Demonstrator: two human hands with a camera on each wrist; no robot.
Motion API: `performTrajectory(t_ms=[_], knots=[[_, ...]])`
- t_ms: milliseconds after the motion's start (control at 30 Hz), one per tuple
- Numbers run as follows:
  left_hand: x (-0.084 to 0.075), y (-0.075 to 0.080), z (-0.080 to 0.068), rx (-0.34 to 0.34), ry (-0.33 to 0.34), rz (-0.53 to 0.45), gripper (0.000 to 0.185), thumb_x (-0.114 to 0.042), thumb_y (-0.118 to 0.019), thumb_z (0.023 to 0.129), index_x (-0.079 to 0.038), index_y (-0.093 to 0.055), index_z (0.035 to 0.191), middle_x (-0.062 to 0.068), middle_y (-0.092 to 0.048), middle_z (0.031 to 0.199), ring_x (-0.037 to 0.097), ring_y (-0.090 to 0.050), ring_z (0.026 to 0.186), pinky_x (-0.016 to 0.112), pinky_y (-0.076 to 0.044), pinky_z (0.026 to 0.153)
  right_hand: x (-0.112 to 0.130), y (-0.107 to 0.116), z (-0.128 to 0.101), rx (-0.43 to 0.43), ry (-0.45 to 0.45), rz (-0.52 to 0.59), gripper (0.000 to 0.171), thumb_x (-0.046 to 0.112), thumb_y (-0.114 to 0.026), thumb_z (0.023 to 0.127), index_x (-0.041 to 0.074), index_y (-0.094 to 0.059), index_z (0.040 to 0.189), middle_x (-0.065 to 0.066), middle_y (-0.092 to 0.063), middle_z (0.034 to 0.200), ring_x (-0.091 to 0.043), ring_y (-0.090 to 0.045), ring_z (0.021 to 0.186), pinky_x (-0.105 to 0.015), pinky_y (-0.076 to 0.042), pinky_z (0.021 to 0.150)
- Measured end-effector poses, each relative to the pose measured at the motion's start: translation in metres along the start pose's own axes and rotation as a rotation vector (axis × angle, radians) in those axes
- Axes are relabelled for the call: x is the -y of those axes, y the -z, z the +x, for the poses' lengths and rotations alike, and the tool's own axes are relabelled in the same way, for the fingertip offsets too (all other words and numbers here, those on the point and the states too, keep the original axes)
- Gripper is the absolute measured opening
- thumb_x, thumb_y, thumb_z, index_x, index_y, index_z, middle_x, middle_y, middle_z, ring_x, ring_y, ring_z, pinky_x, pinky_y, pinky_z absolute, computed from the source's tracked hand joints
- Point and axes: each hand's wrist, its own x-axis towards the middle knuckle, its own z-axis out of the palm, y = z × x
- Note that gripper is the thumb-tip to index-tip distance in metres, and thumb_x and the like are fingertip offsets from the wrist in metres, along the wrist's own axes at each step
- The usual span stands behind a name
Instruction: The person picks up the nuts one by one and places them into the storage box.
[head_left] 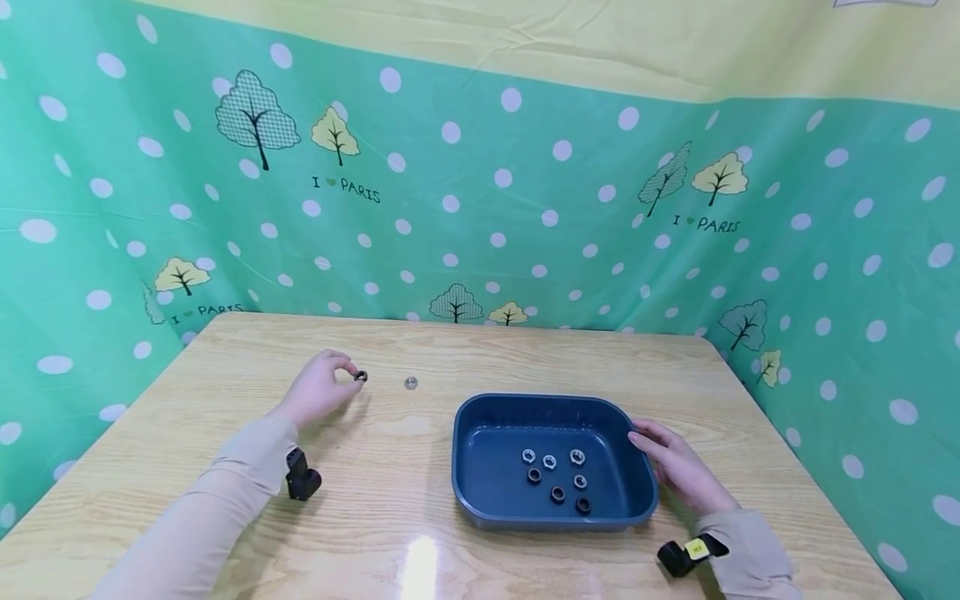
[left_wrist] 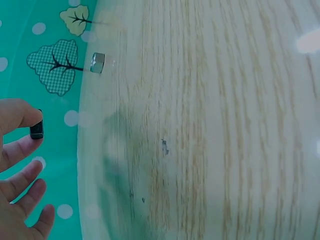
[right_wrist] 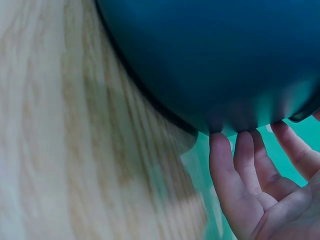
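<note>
My left hand (head_left: 322,390) pinches a black nut (head_left: 361,376) between thumb and index finger, above the far left part of the table; its other fingers are spread in the left wrist view. Just right of it, a silver hex nut (head_left: 411,382) lies on the wood. At the right end of a dark blue rectangular basin (head_left: 480,521), my right hand (head_left: 678,467) grips the rim, thumb at the top edge and fingertips (right_wrist: 220,142) against the outer wall. Several silver nuts (head_left: 550,462) and three black nuts (head_left: 557,494) lie apart on the basin's floor.
The wooden table (head_left: 375,500) ends at a green dotted cloth (head_left: 480,225) behind it and at the sides. A black wrist camera (head_left: 302,477) hangs from the left sleeve, another camera (head_left: 678,558) from the right.
</note>
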Motion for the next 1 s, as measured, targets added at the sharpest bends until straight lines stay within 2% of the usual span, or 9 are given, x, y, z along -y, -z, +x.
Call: performTrajectory(t_ms=[333, 500, 800, 1000], knots=[[-0.009, 0.002, 0.0, 0.003, 0.001, 0.001, 0.018, -0.018, -0.065, 0.086, 0.0, -0.066, 0.089, 0.031, -0.051, 0.123, 0.049, -0.048, 0.114, 0.056, -0.035, 0.101, 0.0, 0.0, -0.001, -0.003, 0.012, 0.013, 0.058, 0.032, -0.048, 0.098, -0.003, -0.032, 0.142, -0.023, -0.036, 0.143, -0.022, -0.047, 0.112, -0.023, -0.045, 0.079], [-0.012, 0.003, 0.0, -0.001, -0.017, 0.001, 0.018, -0.017, -0.066, 0.085, 0.001, -0.066, 0.089, 0.031, -0.052, 0.123, 0.048, -0.049, 0.113, 0.057, -0.036, 0.101, 0.001, 0.0, -0.001, -0.001, 0.018, 0.016, 0.057, 0.031, -0.048, 0.098, -0.003, -0.033, 0.141, -0.023, -0.038, 0.141, -0.016, -0.048, 0.104, -0.02, -0.043, 0.069], [-0.017, 0.004, 0.0, 0.0, -0.035, -0.007, 0.019, -0.017, -0.066, 0.085, 0.001, -0.066, 0.092, 0.029, -0.052, 0.124, 0.048, -0.047, 0.116, 0.056, -0.035, 0.102, 0.001, 0.0, 0.0, -0.006, 0.02, 0.041, 0.056, 0.03, -0.049, 0.098, -0.003, -0.035, 0.14, -0.021, -0.041, 0.138, -0.01, -0.05, 0.094, -0.019, -0.041, 0.06], [-0.023, 0.004, 0.002, 0.003, -0.053, -0.004, 0.021, -0.017, -0.066, 0.085, 0.002, -0.066, 0.095, 0.028, -0.051, 0.125, 0.047, -0.047, 0.117, 0.056, -0.036, 0.101, 0.001, 0.0, 0.0, -0.001, 0.02, 0.048, 0.056, 0.03, -0.049, 0.098, -0.003, -0.034, 0.141, -0.021, -0.04, 0.138, -0.009, -0.05, 0.095, -0.02, -0.045, 0.068]])
